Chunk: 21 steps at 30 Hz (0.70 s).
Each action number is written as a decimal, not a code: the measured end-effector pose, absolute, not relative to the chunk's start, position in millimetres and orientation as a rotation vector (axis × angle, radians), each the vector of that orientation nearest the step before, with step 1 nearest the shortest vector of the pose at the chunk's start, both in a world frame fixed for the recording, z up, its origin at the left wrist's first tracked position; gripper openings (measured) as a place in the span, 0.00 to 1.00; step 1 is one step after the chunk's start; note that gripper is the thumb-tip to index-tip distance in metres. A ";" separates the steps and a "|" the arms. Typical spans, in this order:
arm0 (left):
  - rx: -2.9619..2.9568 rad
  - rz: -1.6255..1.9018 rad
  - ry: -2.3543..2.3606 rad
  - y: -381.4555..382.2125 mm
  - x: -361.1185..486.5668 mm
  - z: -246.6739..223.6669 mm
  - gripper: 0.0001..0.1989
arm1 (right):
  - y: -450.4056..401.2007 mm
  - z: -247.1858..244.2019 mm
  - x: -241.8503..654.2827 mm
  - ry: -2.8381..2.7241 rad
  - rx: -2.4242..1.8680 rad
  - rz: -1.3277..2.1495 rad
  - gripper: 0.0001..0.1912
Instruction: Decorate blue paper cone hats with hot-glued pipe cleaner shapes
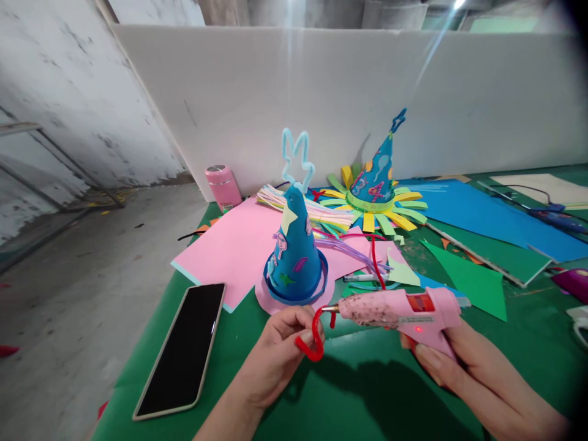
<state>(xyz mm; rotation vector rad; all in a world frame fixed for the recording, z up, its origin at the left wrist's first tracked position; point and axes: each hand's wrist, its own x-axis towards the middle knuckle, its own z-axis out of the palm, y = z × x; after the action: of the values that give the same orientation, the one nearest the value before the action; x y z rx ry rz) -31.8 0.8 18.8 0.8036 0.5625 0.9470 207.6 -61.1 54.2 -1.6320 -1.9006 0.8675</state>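
Note:
My left hand [280,349] pinches a bent red pipe cleaner [316,343] between thumb and fingers, low in the middle of the view. Wrapped round the handle of a pink glue gun [390,309] is my right hand [450,361]; a red light glows on the gun's side. The metal nozzle points left and meets the upper part of the red pipe cleaner. Just beyond my hands stands a blue cone hat [296,263] with a pink brim, stickers and a light blue pipe-cleaner shape on its tip.
A black-screened phone [184,349] lies at the left on the green table [367,410]. Farther back are a pink bottle [223,187], pink sheets [239,245], a second blue cone hat [376,174] with yellow-green strips, blue sheets [487,214] and loose pipe cleaners. A white panel [321,79] stands behind.

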 end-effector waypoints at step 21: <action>0.812 0.965 0.550 0.5 -33.3 21.9 0.04 | -60.4 55.9 198.1 -1.732 -1.601 0.817 0.11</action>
<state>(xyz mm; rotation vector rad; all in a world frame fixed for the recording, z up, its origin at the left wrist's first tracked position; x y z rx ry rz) -33.3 0.5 21.9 0.8117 0.5499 0.9646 198.1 -60.4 55.9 -1.6010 -1.7325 0.8170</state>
